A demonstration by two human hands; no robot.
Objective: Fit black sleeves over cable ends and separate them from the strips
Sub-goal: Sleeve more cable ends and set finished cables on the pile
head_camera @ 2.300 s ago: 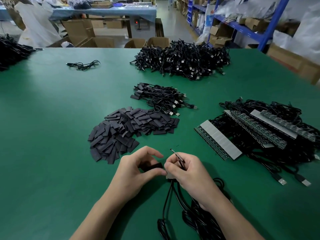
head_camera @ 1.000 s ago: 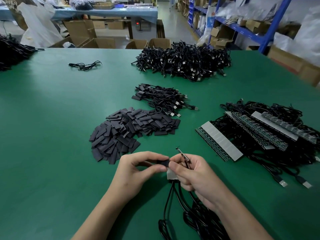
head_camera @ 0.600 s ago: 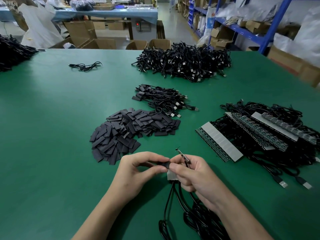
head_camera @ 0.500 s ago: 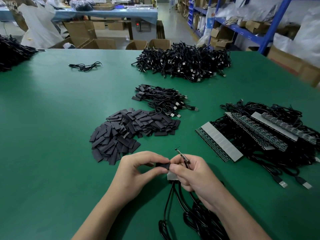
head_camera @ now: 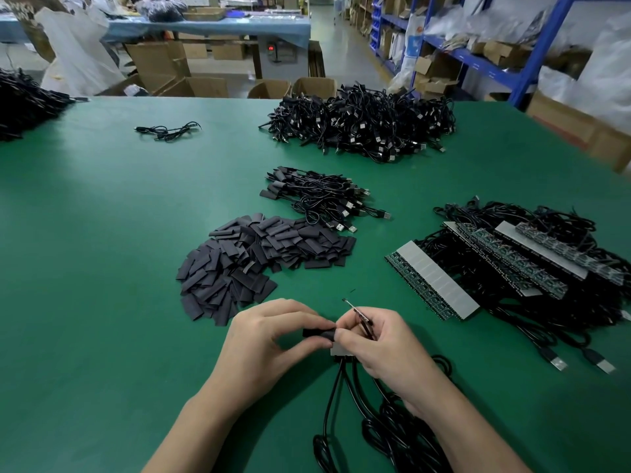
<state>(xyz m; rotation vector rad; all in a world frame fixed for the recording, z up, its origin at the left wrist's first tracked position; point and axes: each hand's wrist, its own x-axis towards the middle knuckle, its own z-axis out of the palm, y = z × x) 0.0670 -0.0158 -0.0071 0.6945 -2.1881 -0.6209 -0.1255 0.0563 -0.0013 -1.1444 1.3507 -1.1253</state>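
While the black sleeve [head_camera: 318, 334] is hovering just above the near middle of the green table [head_camera: 102, 285], the left hand [head_camera: 263, 346] is pinching it between thumb and curled forefinger, and its right end is meeting the right hand's fingertips [head_camera: 343, 336]. The right hand [head_camera: 382, 349] is clenching around a short grey strip piece [head_camera: 339, 350], whose lower edge is peeking out beneath the fingers. A thin pale-tipped sliver [head_camera: 355, 309] is sticking up past its knuckles, too small to identify. Black cables [head_camera: 336, 390] are trailing from under the strip piece toward the person and coiling by the right forearm. Just beyond the hands, a loose heap of sleeves [head_camera: 263, 261] is spreading out flat. Behind it, a small bundle of sleeved cables [head_camera: 321, 196] is lying, and farther back a big tangled cable pile [head_camera: 365, 121] is sitting. To the right, long strips [head_camera: 437, 285] are resting on more tangled cable. A lone cable [head_camera: 167, 131] is lying far left, near a dark heap [head_camera: 24, 104] at the table's corner.
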